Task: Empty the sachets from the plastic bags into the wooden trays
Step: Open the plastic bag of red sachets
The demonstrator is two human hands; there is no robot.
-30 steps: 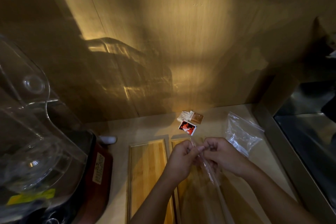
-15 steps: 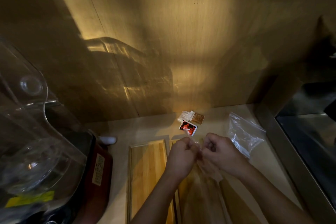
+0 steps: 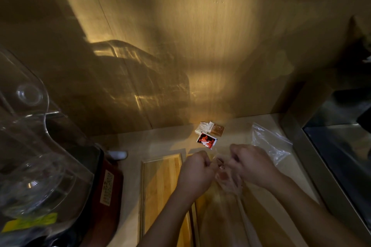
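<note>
My left hand (image 3: 195, 170) and my right hand (image 3: 251, 163) are fists gripping the top of a clear plastic bag (image 3: 228, 182), which hangs crumpled between them over the right wooden tray (image 3: 206, 210). The left wooden tray (image 3: 162, 186) lies beside it, bare. A red and black sachet (image 3: 206, 140) lies on the counter beyond the trays, with a white sachet (image 3: 203, 127) and a brown sachet (image 3: 217, 129) just behind it. I cannot tell what the held bag contains.
A second clear plastic bag (image 3: 269, 142) lies on the counter right of my hands. A clear plastic cover (image 3: 34, 146) over a dark red appliance (image 3: 108, 184) fills the left. A metal ledge (image 3: 329, 176) borders the right. The wooden wall (image 3: 190, 46) stands close behind.
My hands have closed into fists and drawn slightly apart, bunching the bag's top; the bag has gone from a stretched strip to a crumpled wad.
</note>
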